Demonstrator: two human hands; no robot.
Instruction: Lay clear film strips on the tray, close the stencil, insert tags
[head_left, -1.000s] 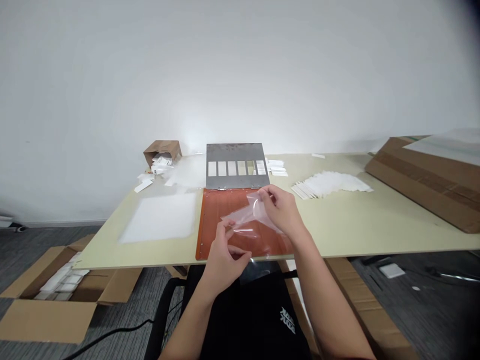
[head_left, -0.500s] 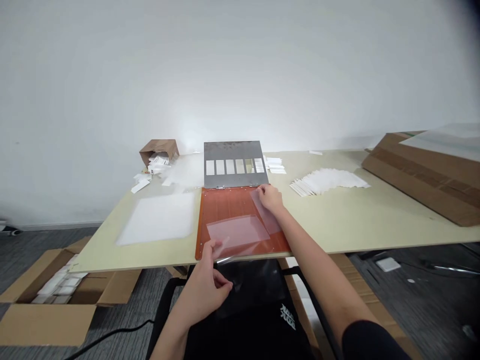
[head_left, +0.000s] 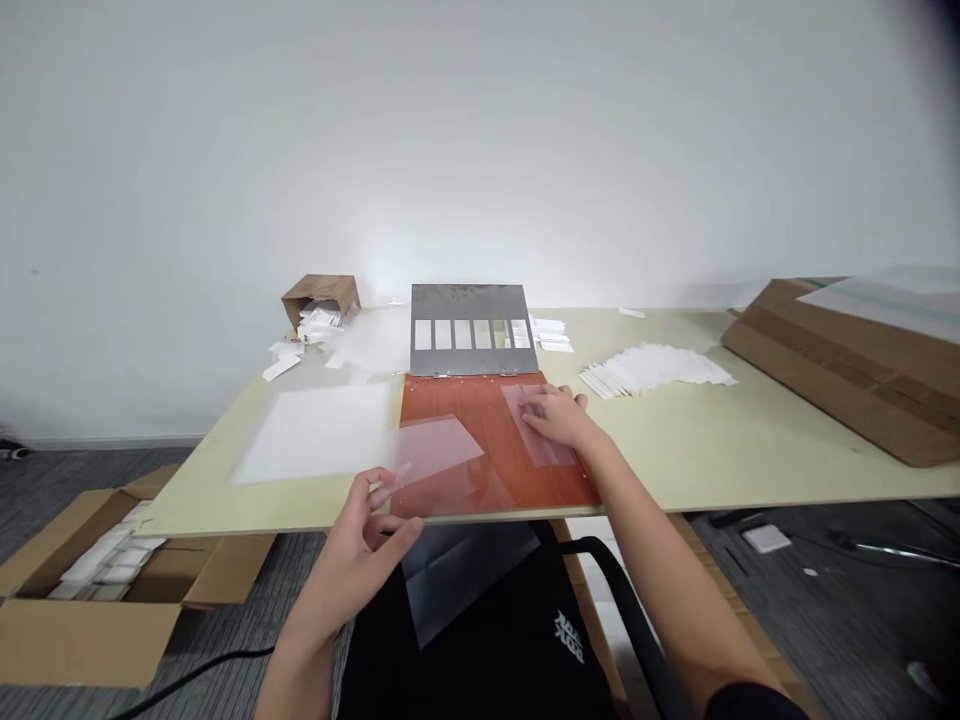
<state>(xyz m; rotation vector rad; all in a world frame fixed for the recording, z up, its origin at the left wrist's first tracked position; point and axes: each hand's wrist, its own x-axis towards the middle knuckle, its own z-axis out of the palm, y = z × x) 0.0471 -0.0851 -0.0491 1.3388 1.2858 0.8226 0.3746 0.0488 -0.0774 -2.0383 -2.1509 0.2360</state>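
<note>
An orange board [head_left: 487, 470] lies at the table's near edge, with a grey metal plate with several slots [head_left: 471, 330] hinged up at its far side. My left hand [head_left: 360, 540] pinches the corner of a clear plastic film [head_left: 431, 452] and holds it above the board's left part. My right hand [head_left: 559, 415] lies flat, fingers stretched out, pressing a second clear film [head_left: 536, 432] onto the board's right part. Another clear sheet [head_left: 457, 580] rests on my black lap below the table edge.
A frosted sheet stack [head_left: 319, 432] lies left of the board. White strips [head_left: 656, 368] fan out at the right, a tipped brown box [head_left: 321, 298] with white cards at the back left, a large cardboard box [head_left: 847, 355] far right. An open carton [head_left: 97, 585] stands on the floor.
My left hand has carried its film to the left, off the board's middle toward the left edge. My right hand has slid slightly nearer and flattened on the other film.
</note>
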